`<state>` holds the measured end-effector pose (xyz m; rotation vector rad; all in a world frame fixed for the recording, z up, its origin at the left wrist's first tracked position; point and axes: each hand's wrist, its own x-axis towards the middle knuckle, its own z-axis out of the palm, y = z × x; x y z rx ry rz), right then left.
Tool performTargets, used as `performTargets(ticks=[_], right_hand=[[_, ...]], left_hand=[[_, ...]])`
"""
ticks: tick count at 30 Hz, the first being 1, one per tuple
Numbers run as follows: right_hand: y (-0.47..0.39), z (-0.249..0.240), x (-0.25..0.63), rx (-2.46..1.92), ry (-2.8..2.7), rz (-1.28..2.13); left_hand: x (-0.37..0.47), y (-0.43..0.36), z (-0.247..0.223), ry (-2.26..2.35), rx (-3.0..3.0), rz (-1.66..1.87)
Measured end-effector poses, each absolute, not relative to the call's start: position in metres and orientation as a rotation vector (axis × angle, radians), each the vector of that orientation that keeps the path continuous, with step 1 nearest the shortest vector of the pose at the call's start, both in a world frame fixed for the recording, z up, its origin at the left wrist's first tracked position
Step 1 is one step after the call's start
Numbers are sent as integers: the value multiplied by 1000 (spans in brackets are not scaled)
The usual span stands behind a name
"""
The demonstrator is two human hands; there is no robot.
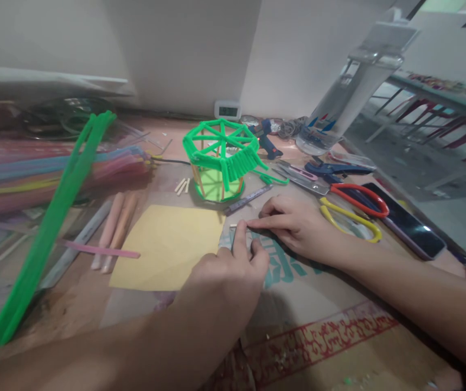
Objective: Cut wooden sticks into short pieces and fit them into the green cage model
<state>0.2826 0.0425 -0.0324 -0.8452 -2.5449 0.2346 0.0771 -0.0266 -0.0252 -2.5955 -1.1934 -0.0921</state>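
Observation:
My left hand (pixel 228 271) is low over the cardboard, its index finger pointing forward and its other fingers curled. Something thin and grey shows beside that finger, too hidden to name. My right hand (pixel 298 225) comes in from the right, its extended index fingertip pressing at one end of a small pale wooden stick (pixel 233 225). The two index fingertips almost meet there. Just beyond them stands a round model frame (pixel 221 157) of green pipe cleaners on wooden posts, with fringe along part of its roof. A patterned pen-like stick (pixel 249 200) lies at its foot.
Yellow paper (pixel 167 247) lies left of my hands, near several short sticks (pixel 183 186). Green pipe cleaners (pixel 53 222) and coloured bundles fill the left. Scissors (pixel 338 198), pliers (pixel 330 167) and a phone (pixel 407 222) lie right. A glue gun (pixel 269 142) and tall bottle (pixel 338 103) are behind.

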Motion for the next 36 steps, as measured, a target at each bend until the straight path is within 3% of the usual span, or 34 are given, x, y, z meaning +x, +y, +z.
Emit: performTargets(ticks=[11,16,21,27,31,36], right_hand=[[43,-21,282,-1022,-2406,251],[56,-12,290,-1218,-2513,-21],[74,-13,283,-1118,-2830,-413],[85,-14,272,-1096,-2872,-592],[65,-9,277,-1187,-2527,-239],[32,-4,264,-1147,-2000,674]], left_hand=[[74,-27,-28,-1137,-2580,-35],[73,-23,-27,-1087,-2669,21],[72,-23,-25,-1147,-2690,107],[72,-25,-25,-1129,-2663,103],[73,-25,-24,-1124,-2651,80],[71,-27,-21,-1056,-2620,32]])
